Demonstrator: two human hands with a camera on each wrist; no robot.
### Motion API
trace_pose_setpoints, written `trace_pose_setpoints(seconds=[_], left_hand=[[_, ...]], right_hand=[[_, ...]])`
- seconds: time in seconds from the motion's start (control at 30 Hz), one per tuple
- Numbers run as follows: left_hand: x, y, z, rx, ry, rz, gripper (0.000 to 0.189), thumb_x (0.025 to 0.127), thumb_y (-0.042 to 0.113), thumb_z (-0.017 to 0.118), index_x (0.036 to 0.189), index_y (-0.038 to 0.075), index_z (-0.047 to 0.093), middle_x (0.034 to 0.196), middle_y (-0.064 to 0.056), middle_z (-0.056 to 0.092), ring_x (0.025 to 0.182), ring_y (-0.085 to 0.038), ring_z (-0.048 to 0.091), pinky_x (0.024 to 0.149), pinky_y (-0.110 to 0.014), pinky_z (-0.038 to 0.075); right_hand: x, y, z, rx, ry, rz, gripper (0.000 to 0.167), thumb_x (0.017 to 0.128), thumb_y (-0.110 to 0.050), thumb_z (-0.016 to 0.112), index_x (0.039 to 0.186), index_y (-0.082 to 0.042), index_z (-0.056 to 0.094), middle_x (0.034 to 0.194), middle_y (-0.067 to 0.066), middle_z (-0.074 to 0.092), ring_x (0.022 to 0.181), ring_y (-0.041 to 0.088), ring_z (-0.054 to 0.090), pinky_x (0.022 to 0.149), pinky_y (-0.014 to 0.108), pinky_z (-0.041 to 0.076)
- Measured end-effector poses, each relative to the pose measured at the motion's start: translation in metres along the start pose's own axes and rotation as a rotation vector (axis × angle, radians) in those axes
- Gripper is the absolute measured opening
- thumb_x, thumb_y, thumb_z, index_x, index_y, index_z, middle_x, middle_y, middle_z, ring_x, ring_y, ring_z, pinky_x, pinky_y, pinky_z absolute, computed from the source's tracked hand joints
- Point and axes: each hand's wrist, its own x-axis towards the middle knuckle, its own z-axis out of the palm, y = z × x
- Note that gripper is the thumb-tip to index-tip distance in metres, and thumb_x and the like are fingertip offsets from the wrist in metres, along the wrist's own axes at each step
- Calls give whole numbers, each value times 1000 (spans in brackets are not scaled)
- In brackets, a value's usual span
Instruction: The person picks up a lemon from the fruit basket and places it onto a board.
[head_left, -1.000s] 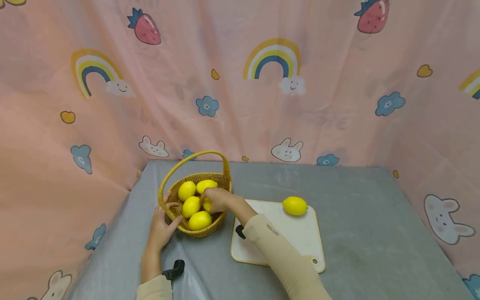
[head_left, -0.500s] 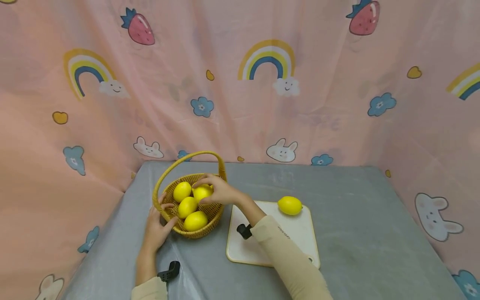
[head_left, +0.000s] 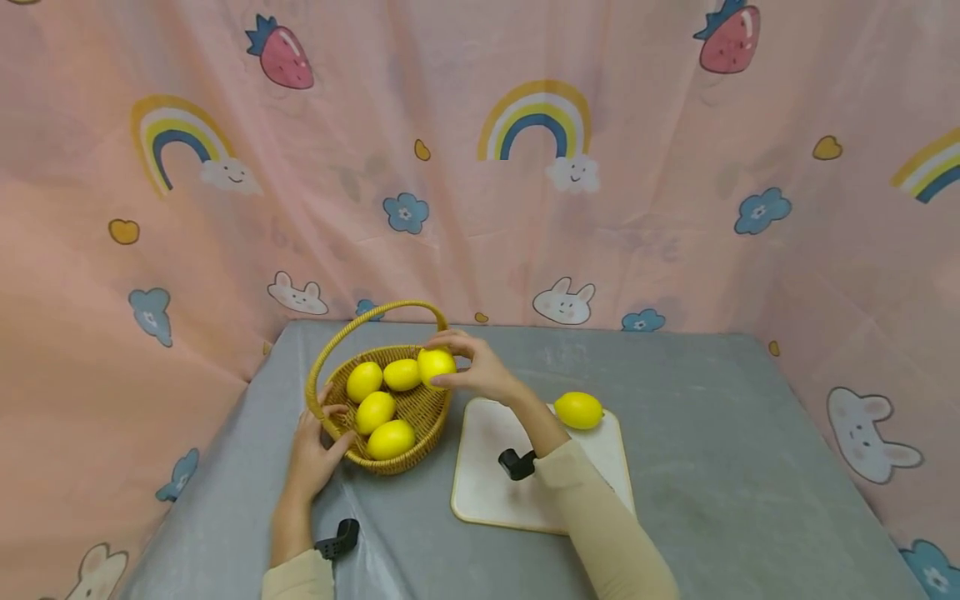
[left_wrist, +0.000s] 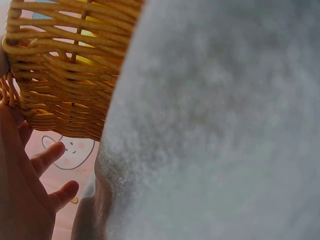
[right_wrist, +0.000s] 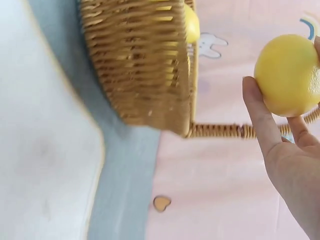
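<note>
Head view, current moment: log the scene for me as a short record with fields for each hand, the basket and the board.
Left hand: touching the left rim of the wicker basket
Right hand: holding one lemon near the basket's far right rim
Basket contents: four loose lemons visible
White board: right of basket, partly hidden by the right arm
On board: single lemon, at the far edge
</note>
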Motion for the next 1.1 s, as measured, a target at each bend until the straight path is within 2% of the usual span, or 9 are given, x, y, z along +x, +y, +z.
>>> trace_pose_setpoints(seconds=[0.2,0.4,0.53,0.67,0.83,0.97,1.1], left_hand=[[0,2,0,-1,11,-4,32,82,3,72,113,-2,65,154,-19,39,139,-46,31,105,-69,21],[0,3,1,8,1,-4,32,83,3,72,113,-1,64,155,-19,38,140,-46,30,105,-69,21],[-1,4,1,1,2,-1,32,83,3,71,114,-1,64,155,-19,38,140,-46,30,105,-69,22],[-1,3,1,0,3,2,32,83,2,71,114,-2,64,154,-20,38,139,-46,31,104,-70,23],[-1,1,1,0,2,-3,32,82,2,72,113,-2,65,155,-19,38,139,-47,32,104,-69,23],[0,1,0,-4,2,3,32,82,2,72,113,-2,65,154,-20,38,138,-48,31,103,-71,23],[-1,2,0,-1,5,-3,32,82,2,72,113,-2,64,154,-21,38,138,-48,32,104,-70,22]], right_hand=[[-21,9,-11,49,50,-11,46,85,2,75,129,0,61,143,23,46,130,34,46,97,46,49],[-41,17,-19,85,115,45,46,85,3,75,129,1,61,141,19,47,130,37,45,95,47,50],[-53,24,-24,88,147,66,45,85,4,74,128,4,60,140,21,48,129,41,43,95,51,49],[-66,32,-29,67,170,87,45,85,4,74,128,4,59,141,23,47,129,42,44,96,52,48],[-80,42,-32,46,181,136,44,86,1,75,128,0,62,140,18,50,130,40,45,101,54,44],[-87,49,-32,33,186,160,45,85,2,75,127,0,62,140,21,50,131,41,45,103,55,42],[-91,55,-31,-31,193,182,45,84,2,76,127,2,62,139,22,50,128,42,47,103,56,41]])
